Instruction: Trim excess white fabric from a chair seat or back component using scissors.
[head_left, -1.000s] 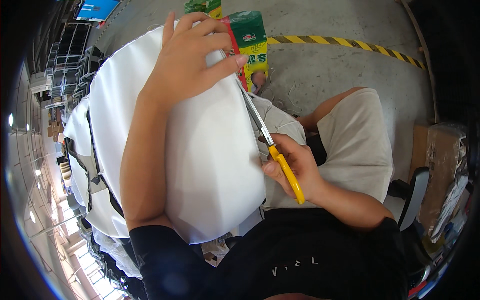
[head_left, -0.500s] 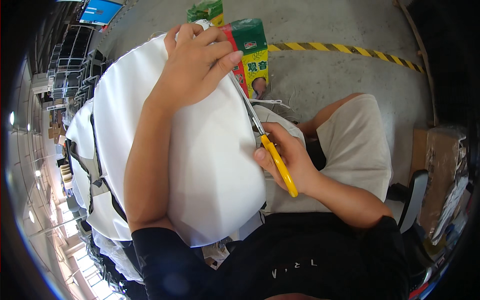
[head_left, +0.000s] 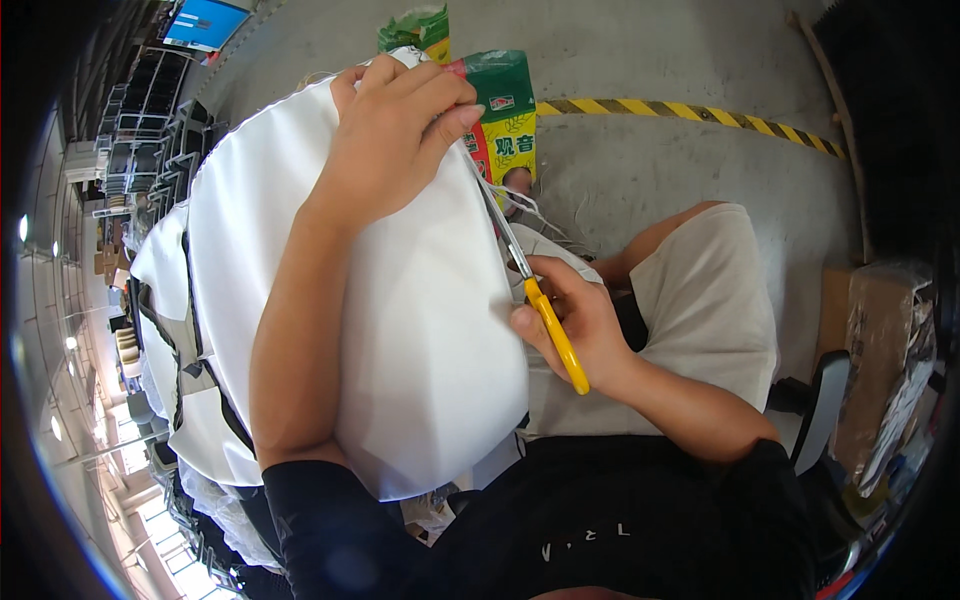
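Note:
A large, smooth white padded piece [head_left: 430,340], like a seat cushion, lies across my lap on the left. My left hand [head_left: 390,140] rests at its far right edge, its fingers curled over and gripping the rim. In my right hand [head_left: 590,325] are scissors with yellow handles [head_left: 553,335], pointing away from me. The metal blades run along the cushion's right edge, with the tips close below my left hand. Loose white threads [head_left: 530,202] trail beside the blades. I cannot tell whether the blades are parted.
Green, yellow and red bags [head_left: 510,100] stand beyond the cushion. A yellow-and-black tape line [head_left: 690,108] crosses the grey floor. To the right are a black chair armrest [head_left: 822,410] and a plastic-wrapped brown carton [head_left: 875,340]. Dark metal racks [head_left: 140,150] line the far left.
The scissors have shifted slightly left. More white thread shows loose beside the blades. My left hand keeps its grip almost unchanged, and the whole view has shifted a little.

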